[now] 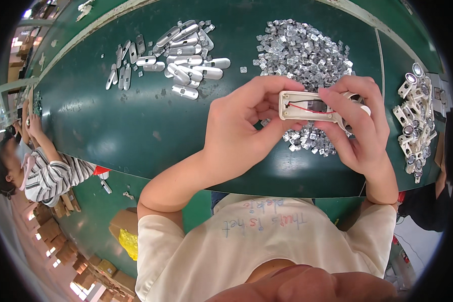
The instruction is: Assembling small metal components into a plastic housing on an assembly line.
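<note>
Between my two hands, above the green table (136, 113), is a small white plastic casing (298, 116) with its hollow side facing up. A red wire and a black wire run inside it, beside a dark part. My left hand (239, 126) grips the casing's squared end between thumb and fingers. At the rounded end, where a ring shape shows, my right hand (365, 118) is closed around it and partly hides it. Beneath and beyond my hands lies a heap of small square shiny metal pieces (304, 50).
Silver elongated covers (189, 59) lie piled at the far left of the heap, with a few smaller groups beside them. On the right is a pile of white casings with round lenses (412, 123). A person in a striped shirt (50, 178) works at the table's left end.
</note>
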`<state>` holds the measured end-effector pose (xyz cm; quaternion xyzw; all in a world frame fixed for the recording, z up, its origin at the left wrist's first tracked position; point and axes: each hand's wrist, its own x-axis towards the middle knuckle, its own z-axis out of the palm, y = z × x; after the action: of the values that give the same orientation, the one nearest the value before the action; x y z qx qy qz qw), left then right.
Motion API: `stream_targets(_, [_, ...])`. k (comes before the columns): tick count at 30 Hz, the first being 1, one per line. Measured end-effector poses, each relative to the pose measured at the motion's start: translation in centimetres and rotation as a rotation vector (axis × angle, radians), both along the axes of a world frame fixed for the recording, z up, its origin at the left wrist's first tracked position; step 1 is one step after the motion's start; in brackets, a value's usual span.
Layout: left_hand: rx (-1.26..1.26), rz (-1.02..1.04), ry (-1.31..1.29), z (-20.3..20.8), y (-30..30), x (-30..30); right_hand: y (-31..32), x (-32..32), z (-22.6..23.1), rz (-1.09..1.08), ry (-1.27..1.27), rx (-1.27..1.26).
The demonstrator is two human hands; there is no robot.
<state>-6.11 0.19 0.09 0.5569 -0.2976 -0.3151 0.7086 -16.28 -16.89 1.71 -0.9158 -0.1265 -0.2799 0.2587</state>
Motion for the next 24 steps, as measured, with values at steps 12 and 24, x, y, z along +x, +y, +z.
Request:
stream_targets(12, [0.0,-0.069,0.01,-0.4,0.3,0.0,-0.2,-0.2,-0.5,0.014,0.052,-0.021])
stream_targets(24, [0.069,0.034,-0.074,-0.9,-0.2,-0.2,0.2,0.1,-1.4,0.025,0.101,0.009])
